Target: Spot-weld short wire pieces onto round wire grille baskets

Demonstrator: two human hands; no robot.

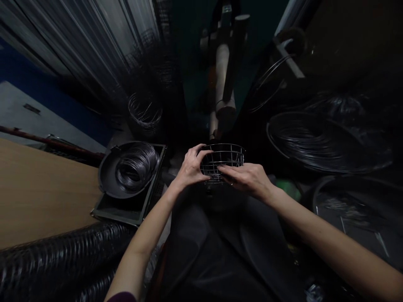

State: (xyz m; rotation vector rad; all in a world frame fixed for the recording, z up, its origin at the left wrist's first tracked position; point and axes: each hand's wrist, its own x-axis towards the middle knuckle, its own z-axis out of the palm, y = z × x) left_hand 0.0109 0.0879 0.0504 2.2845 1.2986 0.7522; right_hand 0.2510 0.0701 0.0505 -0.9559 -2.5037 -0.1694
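1. Metal wire forms the round basket (pixel 224 162), which is between both hands in front of the person, near the lower end of a tubular machine part (pixel 222 69); what bears it from below is too dark to tell
2. Left hand (pixel 191 165): the grip grasps the basket's left side, fingers by the upper rings and thumb lower; that spread should resist tipping well
3. Right hand (pixel 247 177): fingers lie along the near right side; I cannot tell whether this grip is closed on a wire
4. Best, I judge, to turn or shift it slowly, hands moving together, rings kept level
5. Press lightly, as thin wire may bend if squeezed
6. Feel for rough wire ends, which could scratch bare fingers, and keep knuckles clear of the machine part
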